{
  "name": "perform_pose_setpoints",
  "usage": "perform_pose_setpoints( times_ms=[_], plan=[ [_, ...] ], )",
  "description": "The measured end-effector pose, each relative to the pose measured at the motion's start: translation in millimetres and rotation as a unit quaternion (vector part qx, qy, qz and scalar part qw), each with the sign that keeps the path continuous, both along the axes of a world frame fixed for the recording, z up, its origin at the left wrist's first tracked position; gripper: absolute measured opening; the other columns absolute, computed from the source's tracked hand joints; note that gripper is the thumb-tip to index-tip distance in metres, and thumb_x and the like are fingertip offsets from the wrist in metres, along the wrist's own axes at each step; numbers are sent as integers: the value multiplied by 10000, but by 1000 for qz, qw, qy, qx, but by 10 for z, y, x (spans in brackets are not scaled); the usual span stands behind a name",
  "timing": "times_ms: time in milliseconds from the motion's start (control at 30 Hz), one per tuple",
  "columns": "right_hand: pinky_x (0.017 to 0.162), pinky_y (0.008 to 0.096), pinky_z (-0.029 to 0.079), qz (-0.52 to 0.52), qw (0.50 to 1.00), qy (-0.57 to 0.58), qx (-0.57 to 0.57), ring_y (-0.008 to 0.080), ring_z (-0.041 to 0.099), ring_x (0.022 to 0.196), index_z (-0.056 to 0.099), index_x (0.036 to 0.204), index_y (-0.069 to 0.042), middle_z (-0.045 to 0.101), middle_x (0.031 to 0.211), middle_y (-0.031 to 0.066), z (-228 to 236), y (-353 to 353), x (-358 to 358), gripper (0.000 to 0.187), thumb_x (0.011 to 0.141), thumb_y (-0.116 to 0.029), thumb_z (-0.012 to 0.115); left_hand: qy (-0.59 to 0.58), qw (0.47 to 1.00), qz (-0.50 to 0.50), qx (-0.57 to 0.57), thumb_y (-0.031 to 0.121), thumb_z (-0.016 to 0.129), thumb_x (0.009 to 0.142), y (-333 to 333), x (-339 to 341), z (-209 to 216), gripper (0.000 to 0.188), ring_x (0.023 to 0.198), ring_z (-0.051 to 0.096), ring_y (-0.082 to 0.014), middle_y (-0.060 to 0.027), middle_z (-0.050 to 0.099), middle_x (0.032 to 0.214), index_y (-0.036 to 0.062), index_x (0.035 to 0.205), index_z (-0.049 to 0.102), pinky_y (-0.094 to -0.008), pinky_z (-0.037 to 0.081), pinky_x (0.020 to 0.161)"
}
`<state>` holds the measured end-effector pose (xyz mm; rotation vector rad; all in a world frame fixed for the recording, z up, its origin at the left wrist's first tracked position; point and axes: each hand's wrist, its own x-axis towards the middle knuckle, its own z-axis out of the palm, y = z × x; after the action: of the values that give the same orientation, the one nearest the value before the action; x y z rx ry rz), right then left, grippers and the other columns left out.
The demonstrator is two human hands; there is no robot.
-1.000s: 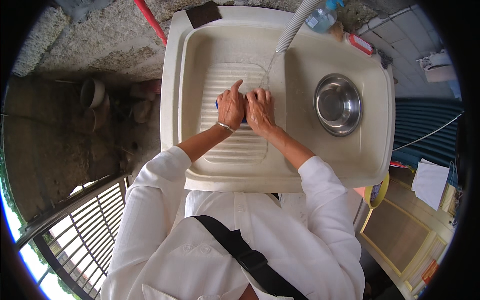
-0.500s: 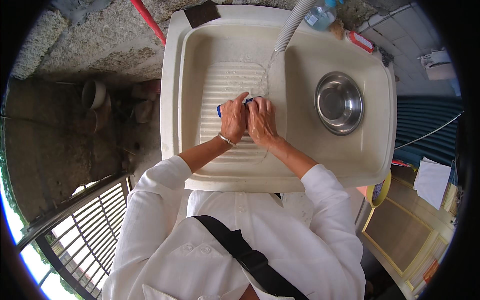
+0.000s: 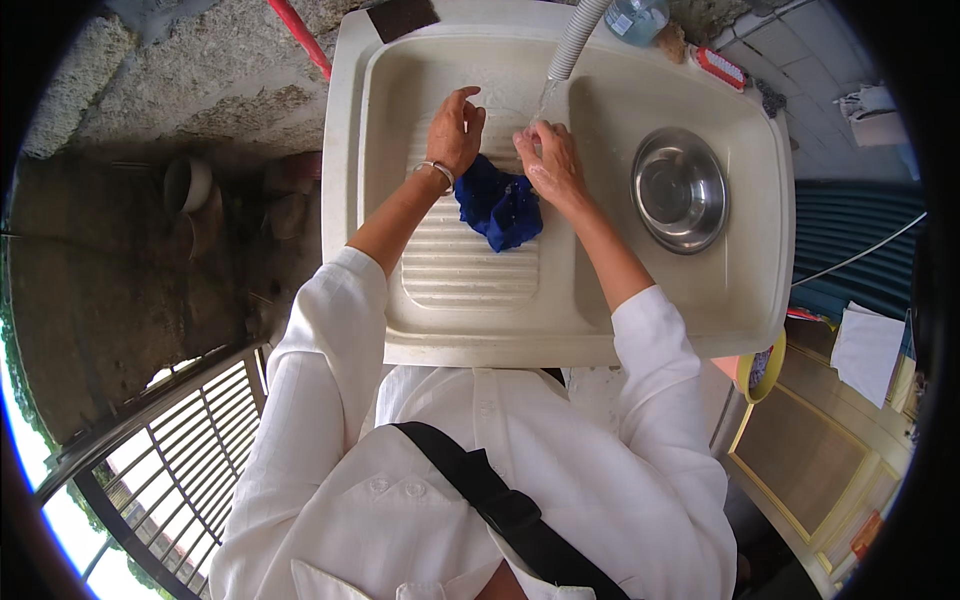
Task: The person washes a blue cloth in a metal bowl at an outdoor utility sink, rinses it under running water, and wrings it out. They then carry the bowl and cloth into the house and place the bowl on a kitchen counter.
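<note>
A wet, bunched dark blue cloth [image 3: 498,205] lies on the ribbed washboard [image 3: 470,285] built into the pale laundry sink. At the cloth's upper left is my left hand [image 3: 457,132], its fingers apart and nothing in them; a bracelet circles that wrist. My right hand [image 3: 552,163] hovers by the cloth's upper right, with loosely bent fingers close to the running water. No held item shows in it. Water runs from a grey corrugated hose [image 3: 578,40] at the sink's far side.
A round steel bowl [image 3: 680,190] rests in the right basin. Along the far rim are a clear bottle [image 3: 637,20], a red scrub brush [image 3: 720,69] and a dark flat piece [image 3: 402,18]. A yellow bucket [image 3: 767,372] stands beyond the near right corner.
Both hands have come off the cloth and moved farther away from me and apart. The cloth, earlier mostly covered by them, now lies exposed and bunched on the ribs.
</note>
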<state>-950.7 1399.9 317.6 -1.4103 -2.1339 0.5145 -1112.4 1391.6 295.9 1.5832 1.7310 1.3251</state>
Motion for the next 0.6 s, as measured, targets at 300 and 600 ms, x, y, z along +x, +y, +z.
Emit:
perform_pose_setpoints(
  times_ms=[300, 600],
  plan=[
    [831, 405, 338, 57, 989, -129, 55, 295, 453, 946, 516, 1001, -6, 492, 963, 137, -493, -1305, 61, 256, 756, -80, 526, 172, 972, -155, -41, 127, 465, 820, -1216, 439, -194, 413, 995, 448, -296, -109, 513, 985, 123, 1232, 423, -421, 323, 898],
    [791, 414, 339, 39, 987, -134, 74, 294, 443, 924, 515, 922, -56, 479, 951, 135, -240, -331, -85, 140, 784, -46, 493, 145, 987, 36, -50, 183, 489, 825, -387, 484, -247, 363, 908, 485, -293, -98, 583, 959, 80, 1173, 474, -419, 331, 818]
  ],
)
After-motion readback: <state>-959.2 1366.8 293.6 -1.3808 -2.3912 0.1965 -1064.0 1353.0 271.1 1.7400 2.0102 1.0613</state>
